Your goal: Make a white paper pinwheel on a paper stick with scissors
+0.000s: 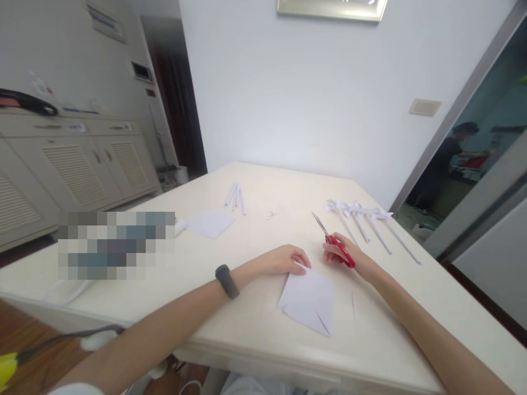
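A square white sheet of paper [308,299] lies near the table's front edge, with slits cut in from its two near corners. My left hand [290,259], with a dark band on the wrist, pinches the sheet's far left corner. To the right, my right hand [343,255] is closed on a pair of scissors [336,248] with red handles. Their blades point away from me and to the left, apart from the paper. A thin paper sliver [353,307] rests just right of the sheet.
Several white paper pinwheels on sticks [373,222] lie at the right of the table [272,181]. Farther left are several rolled paper sticks [236,197], a stack of paper [209,224] and a blurred-out object [117,244]. Small paper scraps [270,215] lie mid-table. A person [457,156] is beyond the doorway.
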Available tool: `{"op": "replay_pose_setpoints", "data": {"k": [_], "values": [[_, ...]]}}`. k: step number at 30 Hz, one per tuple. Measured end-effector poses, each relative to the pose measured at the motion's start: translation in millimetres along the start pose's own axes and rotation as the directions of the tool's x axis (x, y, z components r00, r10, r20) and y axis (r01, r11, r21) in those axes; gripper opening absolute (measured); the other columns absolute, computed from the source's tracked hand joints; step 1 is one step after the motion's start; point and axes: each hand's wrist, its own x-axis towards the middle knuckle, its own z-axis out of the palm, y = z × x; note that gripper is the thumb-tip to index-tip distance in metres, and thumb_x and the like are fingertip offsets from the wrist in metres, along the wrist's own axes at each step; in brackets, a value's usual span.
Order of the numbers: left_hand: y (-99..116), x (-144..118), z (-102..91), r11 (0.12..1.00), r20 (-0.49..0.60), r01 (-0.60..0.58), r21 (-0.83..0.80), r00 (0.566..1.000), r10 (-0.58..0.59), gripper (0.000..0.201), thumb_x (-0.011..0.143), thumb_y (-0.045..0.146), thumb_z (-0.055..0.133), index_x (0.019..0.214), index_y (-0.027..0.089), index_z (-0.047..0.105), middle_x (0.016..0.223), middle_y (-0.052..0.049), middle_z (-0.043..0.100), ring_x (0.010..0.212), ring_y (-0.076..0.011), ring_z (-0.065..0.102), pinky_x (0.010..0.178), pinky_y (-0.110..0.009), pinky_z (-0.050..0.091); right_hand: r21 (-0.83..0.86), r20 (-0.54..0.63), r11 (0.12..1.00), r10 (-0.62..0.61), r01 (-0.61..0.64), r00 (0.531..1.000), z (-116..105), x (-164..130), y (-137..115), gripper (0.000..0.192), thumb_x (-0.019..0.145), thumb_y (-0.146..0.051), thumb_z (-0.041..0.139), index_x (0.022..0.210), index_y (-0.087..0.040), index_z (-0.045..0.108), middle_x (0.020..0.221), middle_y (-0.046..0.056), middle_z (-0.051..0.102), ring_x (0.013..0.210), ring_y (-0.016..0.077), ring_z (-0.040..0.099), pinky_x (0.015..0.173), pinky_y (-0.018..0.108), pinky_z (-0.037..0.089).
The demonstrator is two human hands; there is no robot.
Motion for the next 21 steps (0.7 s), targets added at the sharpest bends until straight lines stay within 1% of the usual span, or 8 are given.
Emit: {"op": "replay_pose_setpoints", "data": {"k": [2,4,7,9,11,14,17,21], "values": [[3,-1,-0.4,1.0,0.001,0.001,0.014,1.0,-0.001,0.027,0.088,0.03,0.053,0.11,0.015,0.057,0.111,-0.008,0.06,0.096,-0.0203,0.06,0.083,-0.041,0.05,-0.051,-0.013,0.998,0.027,-0.028,1.0,0,-5,4,0.027,0.079,-0.045,0.059,0.085,-0.022,0.048,0.072,0.001,0.064,0.065,0.016,0.059,0.059,0.028,0.043],[5,-1,-0.8,1.0,0.004,0.0,0.026,1.0,0.0,0.026,0.088,0.03,0.053,0.109,0.015,0.058,0.111,-0.008,0.06,0.096,-0.0204,0.059,0.083,-0.042,0.05,-0.123,-0.064,0.991,0.045,-0.053,0.997,-1,-7,9,0.028,0.075,-0.044,0.064,0.083,-0.023,0.048,0.071,0.0,0.064,0.061,0.016,0.056,0.054,0.027,0.04],[3,1,-0.8,0.999,0.008,-0.001,0.033,1.0,0.001,0.027,0.088,0.03,0.053,0.11,0.015,0.057,0.111,-0.008,0.06,0.097,-0.0207,0.059,0.084,-0.042,0.05,-0.245,-0.189,0.965,0.043,-0.089,0.981,-3,-4,19,0.03,0.071,-0.042,0.068,0.081,-0.023,0.048,0.076,0.001,0.063,0.063,0.0159,0.053,0.053,0.027,0.038],[1,3,-0.2,1.0,0.009,0.007,0.03,1.0,-0.007,0.027,0.088,0.03,0.054,0.11,0.015,0.057,0.112,-0.008,0.06,0.097,-0.0207,0.059,0.083,-0.042,0.05,-0.318,-0.242,0.94,0.042,-0.12,0.969,-6,-1,23,0.028,0.073,-0.041,0.067,0.084,-0.021,0.05,0.081,0.003,0.063,0.066,0.0156,0.053,0.056,0.028,0.041],[0,5,0.6,1.0,0.006,0.018,0.023,1.0,-0.018,0.028,0.088,0.03,0.054,0.111,0.015,0.057,0.112,-0.009,0.059,0.097,-0.0208,0.059,0.083,-0.042,0.05,-0.379,-0.245,0.915,0.046,-0.14,0.968,-9,1,25,0.024,0.08,-0.038,0.062,0.091,-0.018,0.054,0.087,0.004,0.062,0.07,0.0145,0.056,0.061,0.029,0.046],[1,6,1.4,0.999,-0.003,0.035,0.011,0.999,-0.035,0.028,0.088,0.03,0.054,0.111,0.015,0.057,0.112,-0.009,0.059,0.097,-0.0209,0.059,0.083,-0.042,0.05,-0.446,-0.195,0.885,0.046,-0.13,0.98,-13,-2,23,0.024,0.088,-0.033,0.054,0.104,-0.015,0.057,0.098,0.005,0.061,0.078,0.0141,0.06,0.068,0.032,0.051],[0,6,1.2,0.999,-0.003,0.05,-0.006,0.999,-0.05,0.027,0.088,0.03,0.054,0.109,0.014,0.057,0.11,-0.008,0.06,0.096,-0.0206,0.059,0.082,-0.041,0.05,-0.507,-0.167,0.856,0.017,-0.1,0.986,-12,-5,20,0.025,0.089,-0.032,0.054,0.108,-0.015,0.057,0.105,0.006,0.061,0.086,0.0162,0.061,0.074,0.035,0.052],[0,6,0.7,0.998,0.001,0.048,-0.039,0.999,-0.048,0.026,0.088,0.03,0.054,0.109,0.014,0.057,0.109,-0.008,0.06,0.094,-0.0201,0.06,0.081,-0.041,0.051,-0.586,-0.17,0.807,-0.036,-0.072,0.985,-8,-5,22,0.027,0.088,-0.031,0.055,0.11,-0.015,0.056,0.108,0.007,0.06,0.091,0.0179,0.06,0.078,0.038,0.051]]}}
